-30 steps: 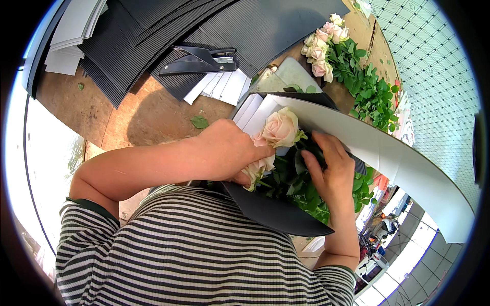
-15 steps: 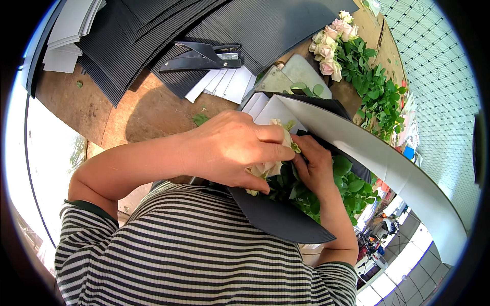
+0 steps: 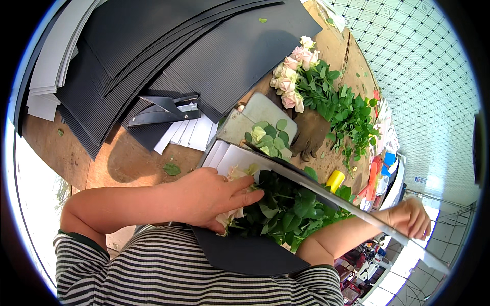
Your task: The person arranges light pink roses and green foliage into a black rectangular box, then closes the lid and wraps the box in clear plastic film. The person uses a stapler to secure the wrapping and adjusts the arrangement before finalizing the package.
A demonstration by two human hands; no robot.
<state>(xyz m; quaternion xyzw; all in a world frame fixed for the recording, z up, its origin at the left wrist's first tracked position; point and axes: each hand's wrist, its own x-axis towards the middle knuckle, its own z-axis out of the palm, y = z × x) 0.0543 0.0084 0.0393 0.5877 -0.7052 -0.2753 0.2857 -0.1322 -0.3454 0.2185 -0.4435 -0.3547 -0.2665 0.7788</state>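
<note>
My left hand (image 3: pixel 212 198) cups pale pink roses (image 3: pixel 232 217), its thumb on the near side and fingers across the blooms. Their leafy green stems (image 3: pixel 291 211) run off to the right. Under the near side of the bunch lies a dark wrapping sheet (image 3: pixel 250 252). Along the far side a long sheet with a pale inner face (image 3: pixel 352 208) stands almost edge-on. My right hand (image 3: pixel 410 219) is at the far right end of this sheet, fingers curled beyond its edge; my thumb is hidden.
Black corrugated sheets (image 3: pixel 204 61) cover the back of the wooden table, with a black stapler (image 3: pixel 163 109) on them. White strips (image 3: pixel 189 133) lie beside it. A second rose bunch (image 3: pixel 288 84), a grey metal plate (image 3: pixel 268 115) and a yellow cylinder (image 3: pixel 335 180) are farther right.
My right hand has left the flowers and moved right to the pale sheet's end. That sheet now shows nearly edge-on. My left hand stays on the roses. The view has shifted.
</note>
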